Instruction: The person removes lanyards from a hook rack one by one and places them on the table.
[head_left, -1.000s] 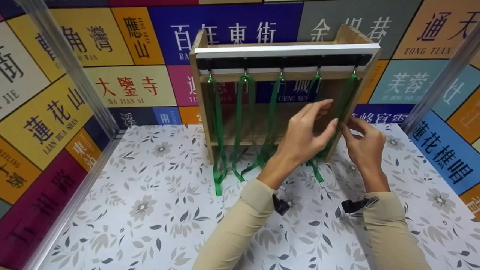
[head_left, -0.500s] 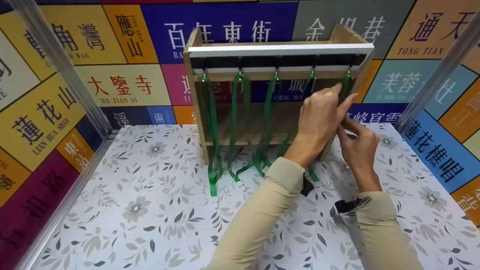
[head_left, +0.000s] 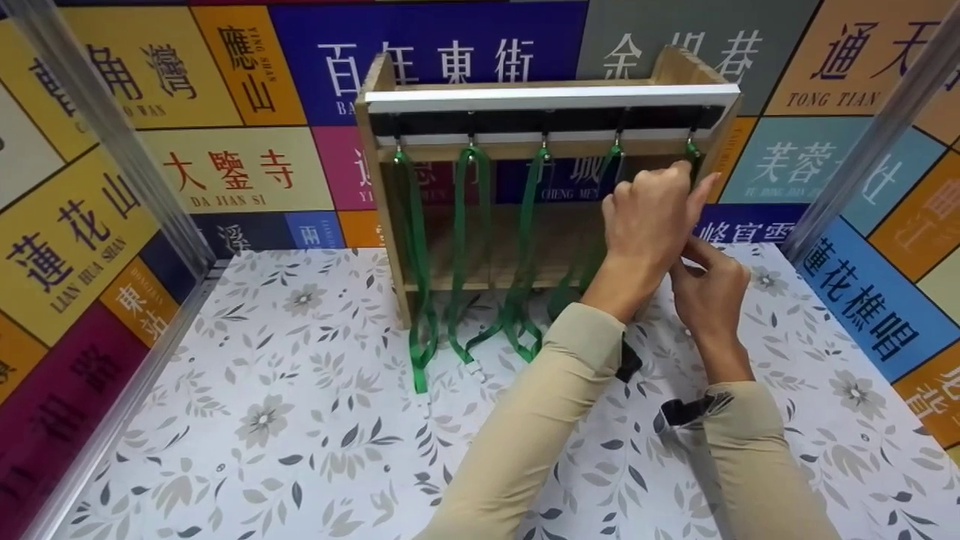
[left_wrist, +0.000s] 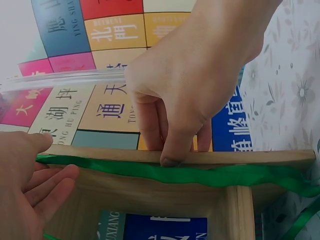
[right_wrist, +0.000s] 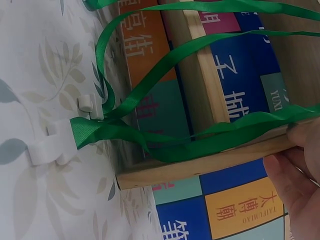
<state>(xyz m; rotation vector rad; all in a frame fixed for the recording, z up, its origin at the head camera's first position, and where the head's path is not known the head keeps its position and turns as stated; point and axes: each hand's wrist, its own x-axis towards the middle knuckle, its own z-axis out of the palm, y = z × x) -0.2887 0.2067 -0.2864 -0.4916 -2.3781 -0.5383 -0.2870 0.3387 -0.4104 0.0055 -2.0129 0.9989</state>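
Observation:
Several green lanyards (head_left: 421, 277) hang by metal clips from the black strip (head_left: 510, 120) across a wooden rack (head_left: 386, 217). My left hand (head_left: 646, 217) is high on the rightmost lanyard (left_wrist: 200, 175), just below its clip. In the left wrist view, that ribbon passes between my left thumb and fingers (left_wrist: 55, 192). My right hand (head_left: 709, 296) grips the front edge of the rack's right side panel (right_wrist: 215, 167), thumb in front and fingers behind. In the head view my left hand and sleeve cover most of the rightmost lanyard.
A white tablecloth with grey flowers (head_left: 300, 450) covers the table. White plastic buckles (right_wrist: 52, 145) at the lanyards' lower ends lie on it. Panels with large characters (head_left: 232, 169) stand behind and at both sides, with clear corner posts (head_left: 150, 157).
My left hand has moved up and right from in front of the rack to the rightmost lanyard, and its fingers have closed in. My right hand stays at the side panel. The head view has shifted slightly.

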